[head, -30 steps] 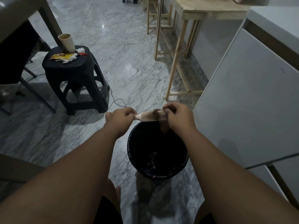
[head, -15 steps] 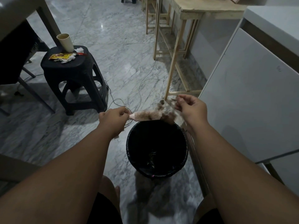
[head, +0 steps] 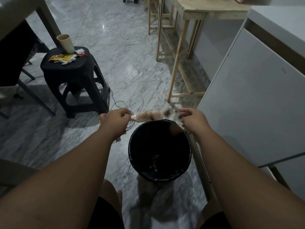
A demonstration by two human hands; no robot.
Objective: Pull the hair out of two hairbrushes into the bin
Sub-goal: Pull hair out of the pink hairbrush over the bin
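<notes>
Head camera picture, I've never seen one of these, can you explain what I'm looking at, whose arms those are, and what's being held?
There is no machine here. The camera is worn on a person's head and looks forward and down, so the two bare arms reaching in from the bottom are the wearer's own.

The left hand grips the handle of a pink hairbrush, held level over the far rim of a black bin standing on the marble floor. The right hand is off the brush, to its right, fingers loosely curled; a brown tuft of hair hangs between it and the brush. Whether the fingers pinch strands is too fine to tell.

To the left, a dark stool carries a paper cup and some wrappers.
</notes>
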